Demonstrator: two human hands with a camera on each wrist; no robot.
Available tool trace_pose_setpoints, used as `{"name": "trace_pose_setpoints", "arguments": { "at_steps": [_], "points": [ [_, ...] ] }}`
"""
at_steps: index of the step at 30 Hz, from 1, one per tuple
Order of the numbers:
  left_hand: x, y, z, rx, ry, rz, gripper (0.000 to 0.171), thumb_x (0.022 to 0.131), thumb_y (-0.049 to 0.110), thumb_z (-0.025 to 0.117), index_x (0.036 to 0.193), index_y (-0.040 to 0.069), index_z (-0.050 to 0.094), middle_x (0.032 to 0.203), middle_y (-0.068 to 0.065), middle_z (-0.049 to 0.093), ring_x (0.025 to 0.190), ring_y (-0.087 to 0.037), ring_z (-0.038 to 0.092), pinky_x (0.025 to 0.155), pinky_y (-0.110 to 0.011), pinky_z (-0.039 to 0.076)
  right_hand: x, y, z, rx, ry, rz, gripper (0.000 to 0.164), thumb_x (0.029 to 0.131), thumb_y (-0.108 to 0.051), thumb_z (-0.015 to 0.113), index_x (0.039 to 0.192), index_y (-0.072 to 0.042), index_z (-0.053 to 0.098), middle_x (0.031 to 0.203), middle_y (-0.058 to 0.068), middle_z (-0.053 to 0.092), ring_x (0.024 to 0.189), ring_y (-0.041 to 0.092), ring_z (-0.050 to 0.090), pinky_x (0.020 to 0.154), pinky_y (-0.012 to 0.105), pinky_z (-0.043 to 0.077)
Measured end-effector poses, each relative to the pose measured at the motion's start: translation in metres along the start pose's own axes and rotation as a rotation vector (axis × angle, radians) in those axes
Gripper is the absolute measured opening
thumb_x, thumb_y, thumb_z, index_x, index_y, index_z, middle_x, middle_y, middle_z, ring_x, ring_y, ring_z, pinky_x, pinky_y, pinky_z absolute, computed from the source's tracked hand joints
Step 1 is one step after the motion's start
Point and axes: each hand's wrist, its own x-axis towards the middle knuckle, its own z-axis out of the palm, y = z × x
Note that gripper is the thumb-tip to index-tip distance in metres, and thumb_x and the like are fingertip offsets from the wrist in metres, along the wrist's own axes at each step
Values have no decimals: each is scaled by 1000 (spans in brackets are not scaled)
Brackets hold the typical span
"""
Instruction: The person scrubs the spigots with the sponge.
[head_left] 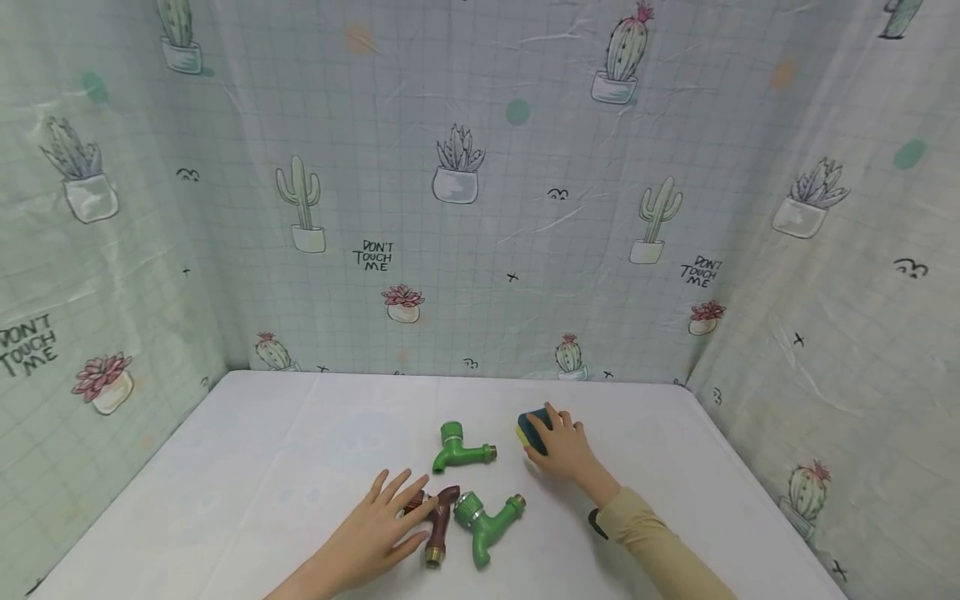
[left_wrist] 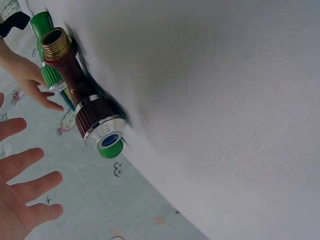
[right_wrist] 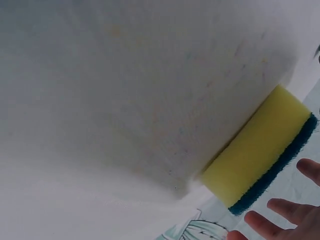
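Observation:
In the head view my left hand (head_left: 375,532) hovers with spread fingers at a brown tap (head_left: 442,515), partly covering its knob. The left wrist view shows the fingers apart from this brown tap (left_wrist: 75,82), which has a brass threaded end and a ribbed knob. Two green taps lie close by: one farther back (head_left: 463,455), one to the right (head_left: 491,530). My right hand (head_left: 566,450) is over a sponge (head_left: 533,430) with a dark green scouring layer on top. In the right wrist view its fingers are spread beside the yellow sponge (right_wrist: 257,145), not curled round it.
All these things lie on a white table (head_left: 300,467). A cactus-print cloth (head_left: 510,233) hangs behind the table and along both sides. A dark band (head_left: 597,523) is at the right wrist, by the beige sleeve (head_left: 660,542).

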Motion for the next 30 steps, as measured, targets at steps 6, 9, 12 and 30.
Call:
{"name": "trace_pose_setpoints", "arguments": {
  "at_steps": [6, 9, 12, 30],
  "points": [
    [0, 0, 3, -5, -6, -8, 40, 83, 37, 59, 119, 21, 57, 125, -7, 54, 116, -32, 49, 92, -55, 40, 7, 2, 6, -11, -60, 65, 53, 84, -44, 55, 128, -16, 47, 131, 24, 40, 107, 41, 44, 80, 58, 41],
    [0, 0, 5, -8, -7, -9, 40, 83, 37, 60, 119, 21, 57, 125, -7, 54, 116, -31, 49, 92, -55, 40, 9, 0, 7, 5, -93, 99, 56, 83, -46, 54, 129, -16, 45, 126, 27, 42, 107, 42, 43, 80, 58, 40],
    [1, 0, 7, -3, 2, 0, 40, 82, 36, 61, 119, 21, 57, 124, -7, 55, 115, -31, 49, 92, -55, 40, 11, -1, 9, 17, -114, 129, 58, 83, -48, 54, 131, -16, 43, 117, 28, 45, 105, 40, 42, 79, 57, 40],
    [3, -3, 8, 0, -4, 17, 39, 82, 35, 61, 118, 19, 58, 123, -8, 55, 114, -31, 50, 91, -55, 41, 19, -6, 14, 54, -105, 214, 56, 81, -45, 57, 128, -17, 44, 108, 31, 48, 101, 43, 43, 69, 56, 44]
  ]
}}
